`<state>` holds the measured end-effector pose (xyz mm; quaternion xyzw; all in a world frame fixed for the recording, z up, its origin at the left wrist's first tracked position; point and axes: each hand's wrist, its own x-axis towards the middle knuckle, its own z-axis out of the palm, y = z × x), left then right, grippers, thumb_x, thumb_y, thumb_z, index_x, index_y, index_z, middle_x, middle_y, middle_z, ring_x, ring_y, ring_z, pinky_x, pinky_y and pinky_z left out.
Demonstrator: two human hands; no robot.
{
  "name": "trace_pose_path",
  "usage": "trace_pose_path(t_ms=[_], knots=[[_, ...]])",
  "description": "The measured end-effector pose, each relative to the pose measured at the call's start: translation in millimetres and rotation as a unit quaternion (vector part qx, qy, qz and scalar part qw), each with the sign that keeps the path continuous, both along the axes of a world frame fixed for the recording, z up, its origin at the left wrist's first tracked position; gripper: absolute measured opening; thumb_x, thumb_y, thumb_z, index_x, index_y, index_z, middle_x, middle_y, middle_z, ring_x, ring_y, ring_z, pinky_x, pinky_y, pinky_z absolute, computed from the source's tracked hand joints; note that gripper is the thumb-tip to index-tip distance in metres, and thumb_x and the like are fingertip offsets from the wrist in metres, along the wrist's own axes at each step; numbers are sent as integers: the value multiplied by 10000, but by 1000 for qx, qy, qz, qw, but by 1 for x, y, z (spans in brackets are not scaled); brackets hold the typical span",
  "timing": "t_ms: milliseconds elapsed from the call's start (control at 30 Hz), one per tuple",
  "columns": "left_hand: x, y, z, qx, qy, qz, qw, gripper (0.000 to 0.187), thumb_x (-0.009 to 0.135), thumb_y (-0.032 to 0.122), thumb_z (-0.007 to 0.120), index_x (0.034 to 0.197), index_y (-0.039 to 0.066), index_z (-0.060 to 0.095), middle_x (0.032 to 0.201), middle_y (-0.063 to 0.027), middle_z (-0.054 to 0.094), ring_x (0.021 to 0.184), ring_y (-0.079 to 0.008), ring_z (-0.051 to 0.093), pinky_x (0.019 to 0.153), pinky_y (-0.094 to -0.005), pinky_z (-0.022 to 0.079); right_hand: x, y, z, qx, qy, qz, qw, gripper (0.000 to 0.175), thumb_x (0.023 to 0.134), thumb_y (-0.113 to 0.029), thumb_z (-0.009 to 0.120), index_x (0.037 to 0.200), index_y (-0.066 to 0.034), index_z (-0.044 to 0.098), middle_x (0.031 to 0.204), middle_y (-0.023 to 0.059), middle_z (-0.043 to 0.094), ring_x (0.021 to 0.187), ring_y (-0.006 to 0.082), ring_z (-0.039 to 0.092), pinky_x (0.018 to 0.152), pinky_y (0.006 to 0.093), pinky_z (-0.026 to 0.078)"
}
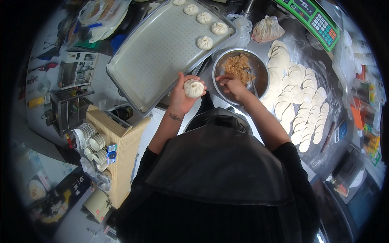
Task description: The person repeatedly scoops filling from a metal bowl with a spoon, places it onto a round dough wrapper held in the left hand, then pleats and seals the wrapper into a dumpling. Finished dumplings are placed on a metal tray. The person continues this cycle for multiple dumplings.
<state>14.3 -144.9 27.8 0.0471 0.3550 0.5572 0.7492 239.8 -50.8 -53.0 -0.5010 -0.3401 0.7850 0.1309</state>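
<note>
A pleated, filled bun (193,88) rests in my left hand (183,95), whose fingers curl around it at the near edge of a lined metal tray (146,60). Several more pleated buns (204,18) sit at that tray's far right end. My right hand (232,86) is over the near left part of a steel bowl (265,71), fingers partly bent, with nothing seen in them. In the bowl lie a brown crumbly filling (237,67) and a spoon (254,87). Right of the bowl, overlapping rows of flat dough wrappers (308,88) lie on the floured metal worktop (329,76).
A knotted plastic bag of filling (267,29) stands beyond the bowl. A green digital scale (319,24) is at the far right. A thin rolling pin (328,137) and a phone-like blue device (340,132) lie near the worktop's right side. Stacked bowls (98,142) stand at left.
</note>
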Motion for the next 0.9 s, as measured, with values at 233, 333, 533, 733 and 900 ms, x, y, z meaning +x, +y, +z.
trace_pose_path(t_ms=[233, 333, 533, 733, 900], knots=[[7, 10, 2, 12, 25, 6, 1000, 636, 1054, 583, 302, 1074, 38, 630, 1022, -163, 682, 947, -325, 692, 809, -449, 579, 16, -3, 48, -153, 214, -104, 959, 212, 960, -43, 547, 1125, 7, 670, 791, -22, 538, 615, 57, 423, 537, 222, 336], [17, 17, 7, 18, 63, 14, 998, 638, 1060, 573, 288, 1074, 31, 626, 1021, -161, 683, 946, -324, 692, 814, -446, 576, 21, -7, 79, -106, 262, -109, 953, 211, 985, -65, 551, 1143, 11, 668, 791, -24, 541, 596, 50, 400, 518, 223, 312], [41, 30, 24, 41, 101, 46, 993, 621, 1067, 553, 306, 1053, 19, 624, 1002, -149, 676, 936, -279, 683, 813, -438, 573, 15, -18, 136, 171, 179, -7, 969, 201, 1031, -120, 544, 1148, -36, 684, 817, -31, 557, 620, 36, 415, 533, 219, 325], [55, 35, 41, 51, 145, 81, 985, 594, 1071, 534, 339, 1042, 17, 629, 997, -128, 670, 952, -215, 656, 867, -360, 534, 3, -23, 159, 522, 2, 49, 851, 153, 961, -58, 624, 1090, -52, 705, 819, 83, 578, 703, 190, 572, 640, 300, 458], [59, 35, 49, 82, 189, 98, 974, 598, 1080, 522, 323, 1031, 14, 634, 986, -128, 673, 939, -203, 653, 858, -348, 530, -3, -25, 165, 619, -38, 58, 783, 142, 944, -71, 643, 1074, -49, 694, 847, 110, 592, 721, 262, 607, 654, 355, 492]])
